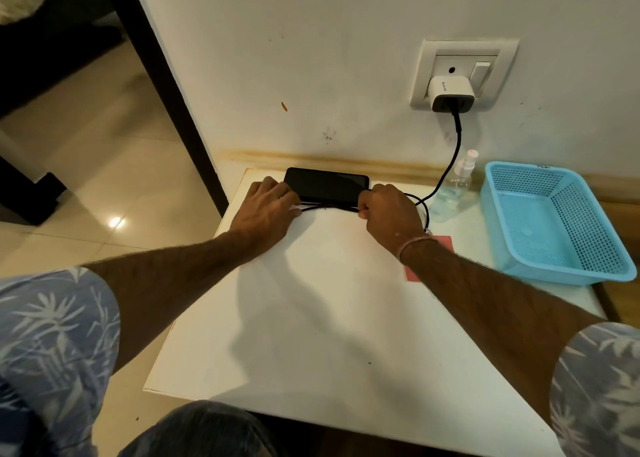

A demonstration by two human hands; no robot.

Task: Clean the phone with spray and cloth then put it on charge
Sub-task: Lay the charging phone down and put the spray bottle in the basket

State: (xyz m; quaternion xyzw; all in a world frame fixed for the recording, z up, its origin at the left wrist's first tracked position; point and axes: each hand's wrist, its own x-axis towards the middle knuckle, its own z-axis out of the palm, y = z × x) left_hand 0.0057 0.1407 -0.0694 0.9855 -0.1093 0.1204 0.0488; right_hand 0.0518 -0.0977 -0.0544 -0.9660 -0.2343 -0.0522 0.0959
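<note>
A black phone (327, 184) lies flat, screen up, at the far edge of the white table (329, 311), close to the wall. My left hand (266, 209) rests at the phone's left end, its fingers on the black charging cable (450, 155) that runs along the phone's near edge. At the phone's right end my right hand (389, 214) is closed, pinching the same cable. That cable loops right and climbs to a white charger (450, 93) plugged into the wall socket (462, 74). A clear spray bottle (457, 183) stands right of the cable. A pink cloth (441, 245) shows partly under my right wrist.
A light blue plastic basket (554, 221), with nothing in it, sits at the table's right edge. The wall rises directly behind the table. A dark wooden frame (166, 75) and tiled floor (97, 165) lie to the left.
</note>
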